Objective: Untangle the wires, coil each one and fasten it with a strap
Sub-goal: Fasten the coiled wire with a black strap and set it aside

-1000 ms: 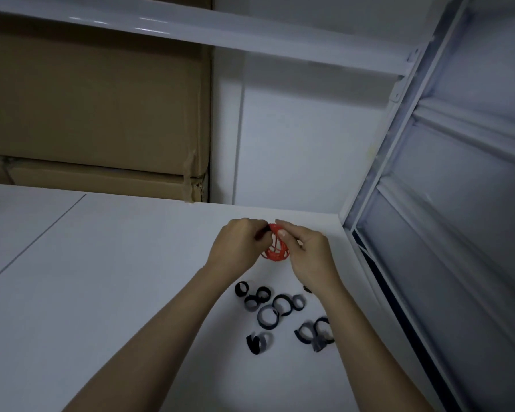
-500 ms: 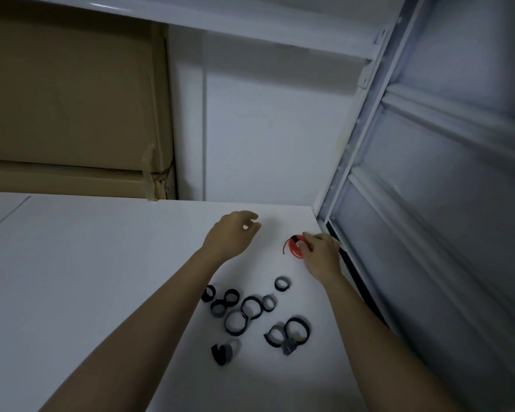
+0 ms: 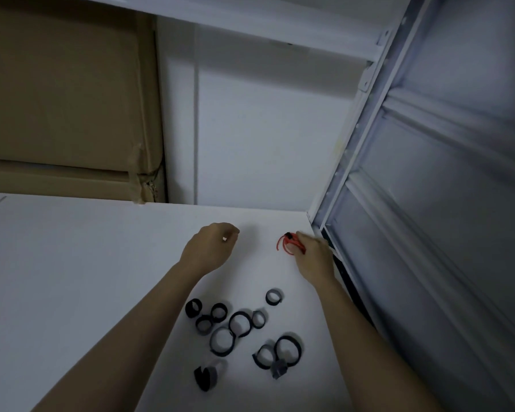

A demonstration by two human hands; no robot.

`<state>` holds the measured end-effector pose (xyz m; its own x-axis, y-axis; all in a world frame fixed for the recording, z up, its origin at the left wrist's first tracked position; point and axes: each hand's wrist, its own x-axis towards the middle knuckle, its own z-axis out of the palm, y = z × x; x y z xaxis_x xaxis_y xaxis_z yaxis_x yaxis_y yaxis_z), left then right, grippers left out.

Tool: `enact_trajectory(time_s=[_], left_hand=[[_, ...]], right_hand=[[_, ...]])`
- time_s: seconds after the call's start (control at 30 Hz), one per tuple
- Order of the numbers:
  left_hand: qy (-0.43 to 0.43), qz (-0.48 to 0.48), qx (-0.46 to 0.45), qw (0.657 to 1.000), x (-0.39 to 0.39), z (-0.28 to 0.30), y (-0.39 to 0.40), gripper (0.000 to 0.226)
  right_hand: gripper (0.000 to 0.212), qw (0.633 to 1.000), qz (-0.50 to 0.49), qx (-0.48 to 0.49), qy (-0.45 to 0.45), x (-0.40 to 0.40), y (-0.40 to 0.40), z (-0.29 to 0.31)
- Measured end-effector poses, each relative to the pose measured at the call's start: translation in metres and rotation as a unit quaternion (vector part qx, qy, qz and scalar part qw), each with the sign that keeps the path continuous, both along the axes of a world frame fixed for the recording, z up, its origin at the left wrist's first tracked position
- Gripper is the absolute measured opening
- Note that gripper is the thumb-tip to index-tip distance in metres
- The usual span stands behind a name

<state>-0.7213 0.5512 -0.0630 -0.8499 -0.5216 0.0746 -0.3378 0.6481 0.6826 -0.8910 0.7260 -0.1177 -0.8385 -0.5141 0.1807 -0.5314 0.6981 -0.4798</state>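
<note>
A small red coiled wire (image 3: 284, 244) with a black strap on it lies on the white table (image 3: 72, 278) near the back right corner. My right hand (image 3: 314, 255) grips the coil at its right side, low on the table. My left hand (image 3: 210, 248) hovers to the left of the coil, apart from it, fingers loosely curled and holding nothing. Several black strap loops (image 3: 238, 322) lie scattered on the table between my forearms, nearer to me.
A white metal shelf frame (image 3: 348, 162) rises at the table's right edge, with grey panels (image 3: 443, 203) behind it. Brown cardboard boxes (image 3: 66, 114) stand at the back left against a white wall (image 3: 256, 129). A white shelf runs overhead.
Both hands held the red coil together a second ago. My left hand has let go and drawn left; my right hand has carried the coil right and down toward the table corner.
</note>
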Motion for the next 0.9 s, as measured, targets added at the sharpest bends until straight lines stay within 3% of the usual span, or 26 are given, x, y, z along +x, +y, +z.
enact_trajectory(time_s=[0.13,0.33,0.47,0.57,0.63,0.73,0.9], left_hand=[[-0.006,0.010,-0.015,1.000,0.001,-0.009,-0.006,0.028],[0.010,0.044,-0.023,0.999,0.007,-0.013,-0.008,0.033],[0.007,0.048,-0.066,0.997,0.013,-0.012,-0.013,0.038],[-0.017,0.088,-0.156,0.984,0.022,-0.007,-0.022,0.036],[-0.042,0.132,-0.231,0.963,0.033,0.000,-0.033,0.034],[-0.118,0.179,-0.328,0.920,0.062,0.010,-0.053,0.034],[-0.197,0.281,-0.320,0.883,0.154,0.023,-0.091,0.033]], right_hand=[[0.049,0.997,-0.053,0.054,0.031,-0.021,-0.014,0.009],[0.057,0.993,-0.080,0.083,0.007,-0.032,-0.023,0.011],[0.059,0.996,-0.074,0.052,-0.011,-0.021,-0.020,0.013],[0.055,0.995,-0.087,0.003,0.055,-0.006,-0.021,0.019],[0.049,0.992,-0.051,-0.018,0.117,0.006,-0.028,0.026],[0.047,0.986,0.050,0.028,0.157,0.022,-0.049,0.038],[0.046,0.967,0.194,0.061,0.153,0.067,-0.112,0.046]])
